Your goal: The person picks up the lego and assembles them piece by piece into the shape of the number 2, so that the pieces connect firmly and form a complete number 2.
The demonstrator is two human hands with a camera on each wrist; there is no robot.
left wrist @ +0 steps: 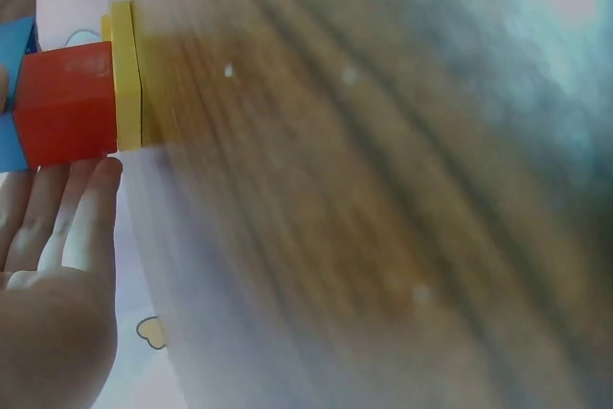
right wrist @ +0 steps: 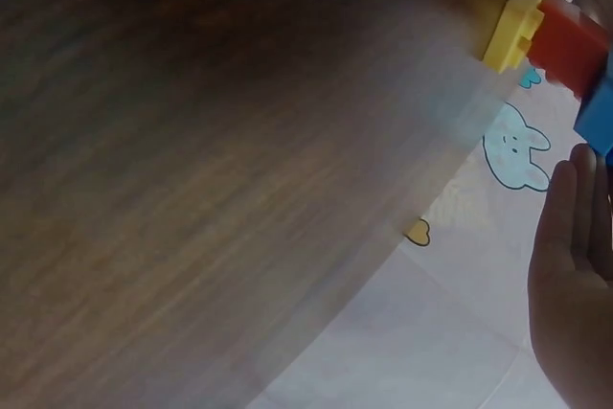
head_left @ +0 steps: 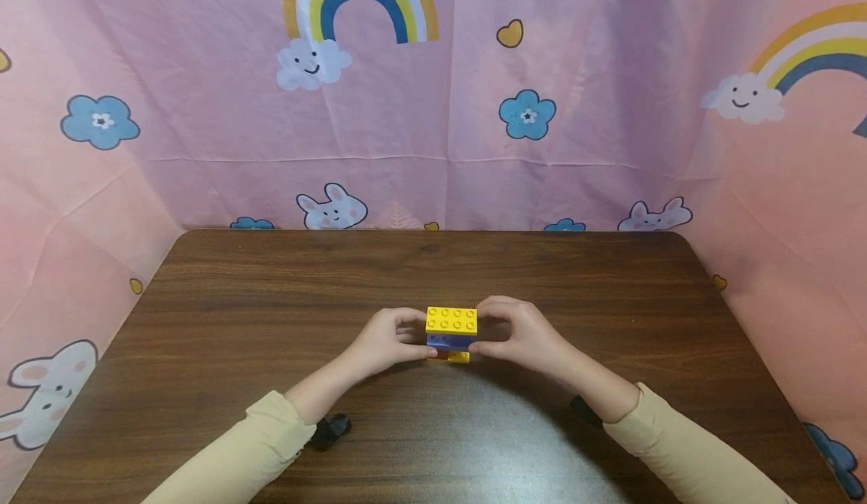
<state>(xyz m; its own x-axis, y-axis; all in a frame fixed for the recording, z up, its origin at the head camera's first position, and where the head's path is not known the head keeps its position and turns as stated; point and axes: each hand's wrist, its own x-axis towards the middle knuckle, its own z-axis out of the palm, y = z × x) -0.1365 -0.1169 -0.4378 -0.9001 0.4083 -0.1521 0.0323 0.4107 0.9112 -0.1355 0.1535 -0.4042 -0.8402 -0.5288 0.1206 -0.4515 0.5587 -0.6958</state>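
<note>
A stack of toy building bricks stands upright over the table's middle in the head view. Its top is a yellow studded brick (head_left: 451, 321), with a blue brick (head_left: 459, 342) under it. Lower down come a red brick (left wrist: 67, 102) and a thin yellow brick (left wrist: 126, 74), clearest in the left wrist view. My left hand (head_left: 384, 342) grips the stack's left side, thumb in front and fingers behind. From the right, my right hand (head_left: 524, 332) holds it the same way, its thumb low by the blue brick. The hands partly hide the stack's sides.
The dark wooden table (head_left: 271, 286) has rounded far corners. Behind and beside it hangs a pink patterned cloth (head_left: 420, 128). A black object (head_left: 332, 430) shows by the left sleeve, and another dark piece (head_left: 585, 411) is under the right forearm.
</note>
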